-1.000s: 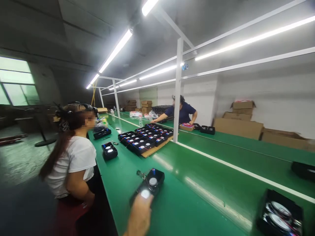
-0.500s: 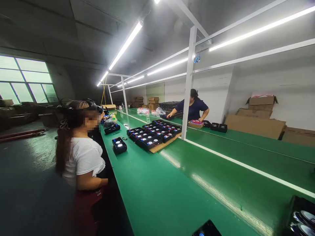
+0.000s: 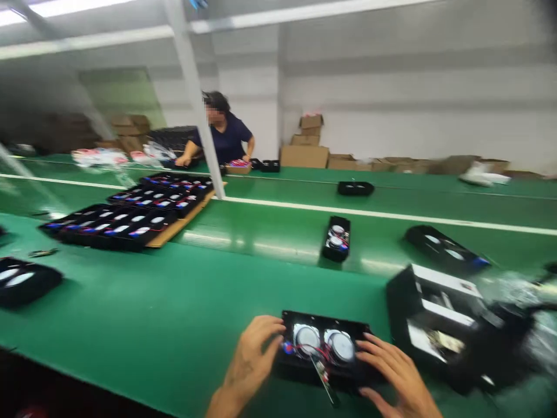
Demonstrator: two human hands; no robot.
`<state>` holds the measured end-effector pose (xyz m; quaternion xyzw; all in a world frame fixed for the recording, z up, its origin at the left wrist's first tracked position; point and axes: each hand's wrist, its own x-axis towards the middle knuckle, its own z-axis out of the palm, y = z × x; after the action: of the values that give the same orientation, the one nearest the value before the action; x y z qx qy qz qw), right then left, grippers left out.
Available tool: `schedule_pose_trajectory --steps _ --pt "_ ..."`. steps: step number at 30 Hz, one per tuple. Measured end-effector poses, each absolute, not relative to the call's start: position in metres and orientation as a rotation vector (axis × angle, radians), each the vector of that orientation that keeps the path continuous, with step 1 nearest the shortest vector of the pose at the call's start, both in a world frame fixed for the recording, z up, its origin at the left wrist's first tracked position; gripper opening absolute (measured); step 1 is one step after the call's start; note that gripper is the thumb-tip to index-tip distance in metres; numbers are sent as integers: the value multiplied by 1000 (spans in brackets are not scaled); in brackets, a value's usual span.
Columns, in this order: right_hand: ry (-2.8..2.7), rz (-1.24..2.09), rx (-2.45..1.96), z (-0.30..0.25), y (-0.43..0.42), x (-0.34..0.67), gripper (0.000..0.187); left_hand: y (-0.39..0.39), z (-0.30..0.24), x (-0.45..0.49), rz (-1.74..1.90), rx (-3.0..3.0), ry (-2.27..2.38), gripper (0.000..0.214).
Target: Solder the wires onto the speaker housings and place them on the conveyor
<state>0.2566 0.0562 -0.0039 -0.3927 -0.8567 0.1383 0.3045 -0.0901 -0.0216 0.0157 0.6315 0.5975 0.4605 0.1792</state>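
In front of me on the green bench lies a black speaker box (image 3: 292,369), its inner side up with two round silver-white speaker drivers (image 3: 307,338). Red wires and a small blue part show at its left. A narrow circuit board (image 3: 322,376) hangs on wires across the box's front edge. My left hand (image 3: 250,363) grips the left end, fingertips on the rim. With fingers and thumb bent round the right end, my right hand (image 3: 398,374) holds the other side. Motion blur softens the finer details.
Right of my hands stands a black-and-white partitioned box (image 3: 400,310) with small parts inside. More speaker boxes (image 3: 336,239) lie beyond it. At left, rows of them (image 3: 117,223) rest on cardboard. A co-worker (image 3: 226,136) works across the bench behind a white post (image 3: 195,96).
My view has swung right and down. Both my hands and the speaker box between them are now in sight; the person at the left has left the picture.
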Motion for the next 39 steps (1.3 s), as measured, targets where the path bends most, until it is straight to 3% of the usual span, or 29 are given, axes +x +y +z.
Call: schedule_pose_trajectory --steps 2,5,7,10,15,20,22,26,28,31,34,39 --pt "-2283 325 -914 8 41 236 41 -21 14 -96 1284 1782 1705 19" --pt "-2180 520 -696 25 27 196 16 -20 11 -100 1265 1790 1716 19" --pt "-2049 655 -698 33 24 177 10 -22 11 -100 1239 1802 1719 20" --pt "-1994 745 -743 41 28 167 17 -24 15 -97 1227 1830 1722 19" --pt "-2239 821 -662 45 29 167 49 -21 16 -87 1257 1873 1681 19" --pt "-1827 750 -967 32 28 151 12 -17 15 -81 1245 1838 1683 19" --pt "-1715 714 -1057 35 34 153 13 -17 16 -82 1270 1823 1706 19" --pt "-2259 515 -836 55 46 169 27 -21 20 -84 1285 1893 1679 28" --pt "-2550 359 -841 63 46 171 36 -22 24 -83 1202 1988 1608 44" --pt "-2821 270 -961 67 42 161 32 -19 28 -77 994 2137 1486 71" --pt "-2926 343 -990 65 42 150 30 -13 25 -70 839 2284 1421 86" --pt "-2904 621 -956 68 50 153 37 -3 17 -63 708 2402 1373 78"
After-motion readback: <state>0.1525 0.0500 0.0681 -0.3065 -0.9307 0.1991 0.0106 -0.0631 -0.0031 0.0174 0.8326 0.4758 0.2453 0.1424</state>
